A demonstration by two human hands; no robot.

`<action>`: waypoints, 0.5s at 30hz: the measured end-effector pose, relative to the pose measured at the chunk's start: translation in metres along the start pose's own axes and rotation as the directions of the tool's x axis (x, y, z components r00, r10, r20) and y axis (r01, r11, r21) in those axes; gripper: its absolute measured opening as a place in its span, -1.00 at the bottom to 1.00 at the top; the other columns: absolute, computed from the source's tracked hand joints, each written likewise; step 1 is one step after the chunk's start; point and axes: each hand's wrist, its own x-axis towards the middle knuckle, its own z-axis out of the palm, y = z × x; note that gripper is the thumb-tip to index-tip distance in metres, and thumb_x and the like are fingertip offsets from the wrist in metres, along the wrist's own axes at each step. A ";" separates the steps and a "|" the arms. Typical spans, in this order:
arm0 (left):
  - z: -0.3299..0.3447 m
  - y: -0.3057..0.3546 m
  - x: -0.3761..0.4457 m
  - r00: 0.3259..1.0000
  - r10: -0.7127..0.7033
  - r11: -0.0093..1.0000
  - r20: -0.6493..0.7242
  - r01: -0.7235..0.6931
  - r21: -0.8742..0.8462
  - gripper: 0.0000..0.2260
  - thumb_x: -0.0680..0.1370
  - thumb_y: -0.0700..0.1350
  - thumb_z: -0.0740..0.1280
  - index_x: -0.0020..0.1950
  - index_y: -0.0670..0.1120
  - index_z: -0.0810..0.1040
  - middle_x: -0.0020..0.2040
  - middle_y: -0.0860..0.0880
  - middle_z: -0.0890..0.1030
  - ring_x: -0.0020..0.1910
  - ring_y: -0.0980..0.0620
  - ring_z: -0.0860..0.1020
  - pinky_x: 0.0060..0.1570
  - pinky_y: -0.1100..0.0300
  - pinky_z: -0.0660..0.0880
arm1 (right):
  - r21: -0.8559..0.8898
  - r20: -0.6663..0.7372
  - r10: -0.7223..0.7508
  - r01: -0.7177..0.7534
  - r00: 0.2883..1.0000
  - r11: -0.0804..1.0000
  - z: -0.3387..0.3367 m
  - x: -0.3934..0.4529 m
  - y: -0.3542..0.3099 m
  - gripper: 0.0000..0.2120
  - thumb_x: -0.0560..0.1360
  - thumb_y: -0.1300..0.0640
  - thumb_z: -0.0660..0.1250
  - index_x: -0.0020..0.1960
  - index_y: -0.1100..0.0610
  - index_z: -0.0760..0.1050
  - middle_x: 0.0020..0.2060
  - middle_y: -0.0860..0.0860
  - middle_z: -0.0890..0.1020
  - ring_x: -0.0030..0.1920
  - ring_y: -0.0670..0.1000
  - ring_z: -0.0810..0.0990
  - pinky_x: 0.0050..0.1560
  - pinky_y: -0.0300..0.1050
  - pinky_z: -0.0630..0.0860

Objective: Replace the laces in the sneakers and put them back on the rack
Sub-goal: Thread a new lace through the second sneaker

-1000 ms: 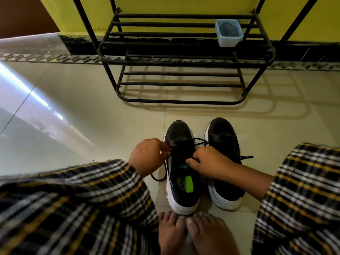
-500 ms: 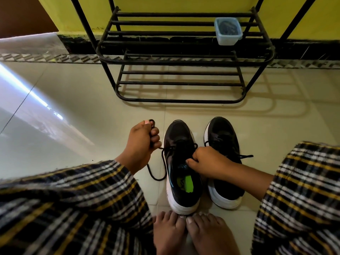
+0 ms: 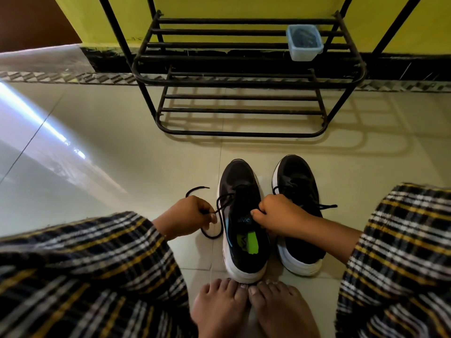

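Observation:
Two black sneakers with white soles stand side by side on the floor, toes toward the rack. The left sneaker point(image 3: 240, 191) has a green tag inside. My left hand point(image 3: 185, 215) pinches its black lace point(image 3: 220, 211), which loops down to the floor, with its free end sticking out past my knuckles. My right hand point(image 3: 278, 215) grips the tongue and upper edge of the same sneaker. The right sneaker point(image 3: 299, 181) stands untouched, its lace end trailing to the right. The black metal shoe rack point(image 3: 244, 79) stands beyond them against the yellow wall.
A small pale-blue plastic tub point(image 3: 304, 42) with dark contents sits on the rack's upper shelf at the right. My bare feet point(image 3: 253, 311) touch the left sneaker's heel. My knees in plaid cloth flank the shoes. Glossy tiled floor spreads to the left.
My left hand pulled the lace out to the left and up, then came back down near the sneaker's side. The lace end now pokes out behind the hand. My right hand stayed put.

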 end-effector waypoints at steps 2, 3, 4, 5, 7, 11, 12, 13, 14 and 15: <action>0.001 -0.004 0.000 0.999 -0.023 0.998 0.028 0.022 0.052 -0.82 0.55 -0.17 0.25 -0.12 -0.01 0.64 -0.30 0.14 0.61 -0.22 0.22 0.55 -0.25 0.43 0.37 | 0.018 -0.009 0.011 -0.011 1.000 1.000 0.000 0.000 -0.001 -0.57 0.59 0.10 0.14 -0.43 0.17 0.18 -0.41 0.23 0.45 -0.29 0.21 0.48 -0.27 -0.04 0.36; 0.002 -0.006 0.000 0.999 -0.027 0.997 0.037 0.024 0.071 -0.82 0.55 -0.17 0.25 -0.12 0.00 0.64 -0.29 0.15 0.61 -0.19 0.20 0.56 -0.24 0.43 0.38 | 0.037 -0.012 0.017 -0.017 1.000 0.999 0.001 -0.001 -0.002 -0.59 0.59 0.10 0.14 -0.41 0.17 0.21 -0.30 0.31 0.54 -0.23 0.26 0.54 -0.20 0.02 0.45; 0.004 -0.007 0.000 0.999 -0.029 0.997 0.046 0.025 0.077 -0.83 0.56 -0.16 0.26 -0.11 0.01 0.64 -0.27 0.14 0.61 -0.19 0.19 0.56 -0.27 0.44 0.37 | 0.056 -0.012 0.020 -0.019 1.000 0.998 0.001 -0.001 -0.002 -0.61 0.59 0.10 0.14 -0.38 0.18 0.25 -0.20 0.35 0.59 -0.18 0.27 0.57 -0.12 0.08 0.51; 0.007 -0.008 0.000 0.997 -0.037 0.997 0.064 0.032 0.076 -0.83 0.56 -0.15 0.26 -0.08 0.00 0.64 -0.26 0.13 0.61 -0.24 0.18 0.54 -0.35 0.45 0.37 | 0.072 -0.010 0.020 -0.020 1.000 0.997 0.001 -0.002 -0.003 -0.64 0.59 0.10 0.14 -0.35 0.20 0.29 -0.15 0.36 0.60 -0.15 0.28 0.59 -0.07 0.11 0.52; 0.012 -0.007 -0.001 0.992 -0.070 0.997 0.107 0.066 0.043 -0.83 0.57 -0.14 0.24 -0.06 -0.02 0.63 -0.24 0.09 0.62 -0.37 0.15 0.49 -0.49 0.39 0.38 | 0.088 -0.003 0.019 -0.019 1.000 0.996 0.000 -0.004 -0.004 -0.67 0.59 0.10 0.14 -0.30 0.22 0.33 -0.12 0.38 0.60 -0.14 0.29 0.59 -0.04 0.16 0.52; 0.018 -0.005 0.001 0.982 -0.096 0.995 0.161 0.091 0.037 -0.82 0.58 -0.15 0.22 -0.11 0.00 0.60 -0.22 0.05 0.62 -0.33 0.05 0.50 -0.45 0.27 0.49 | 0.105 0.008 0.015 -0.016 1.000 0.994 -0.001 -0.005 -0.005 -0.71 0.60 0.12 0.13 -0.28 0.20 0.34 -0.10 0.41 0.58 -0.12 0.34 0.57 -0.03 0.22 0.48; 0.018 -0.005 0.000 0.980 -0.100 0.995 0.170 0.096 0.027 -0.81 0.57 -0.16 0.22 -0.12 0.00 0.60 -0.22 0.03 0.62 -0.30 0.04 0.50 -0.44 0.25 0.51 | 0.112 0.010 0.016 -0.017 1.000 0.994 -0.001 -0.006 -0.005 -0.71 0.60 0.12 0.13 -0.28 0.20 0.33 -0.09 0.42 0.57 -0.11 0.34 0.57 -0.03 0.23 0.48; 0.018 -0.003 -0.003 0.978 -0.107 0.994 0.179 0.104 0.028 -0.81 0.57 -0.16 0.21 -0.12 -0.02 0.61 -0.20 -0.01 0.63 -0.29 0.02 0.50 -0.42 0.24 0.51 | 0.119 0.011 0.017 -0.019 1.000 0.993 -0.001 -0.006 -0.005 -0.71 0.59 0.13 0.13 -0.28 0.19 0.33 -0.09 0.42 0.57 -0.11 0.35 0.57 -0.03 0.23 0.48; 0.019 -0.001 -0.004 0.976 -0.105 0.994 0.190 0.101 0.031 -0.80 0.58 -0.14 0.21 -0.09 -0.07 0.62 -0.15 -0.08 0.64 -0.27 0.00 0.51 -0.40 0.22 0.52 | 0.126 0.011 0.019 -0.020 1.000 0.992 -0.001 -0.006 -0.005 -0.72 0.59 0.13 0.13 -0.28 0.19 0.33 -0.09 0.42 0.57 -0.12 0.35 0.57 -0.04 0.23 0.48; 0.018 0.000 -0.006 0.972 -0.129 0.992 0.195 0.126 0.025 -0.77 0.59 -0.10 0.19 -0.06 -0.11 0.63 -0.08 -0.14 0.65 -0.24 -0.03 0.53 -0.38 0.21 0.52 | 0.131 0.011 0.020 -0.022 1.000 0.991 -0.001 -0.006 -0.005 -0.72 0.59 0.13 0.14 -0.27 0.20 0.34 -0.09 0.43 0.56 -0.12 0.35 0.56 -0.05 0.23 0.48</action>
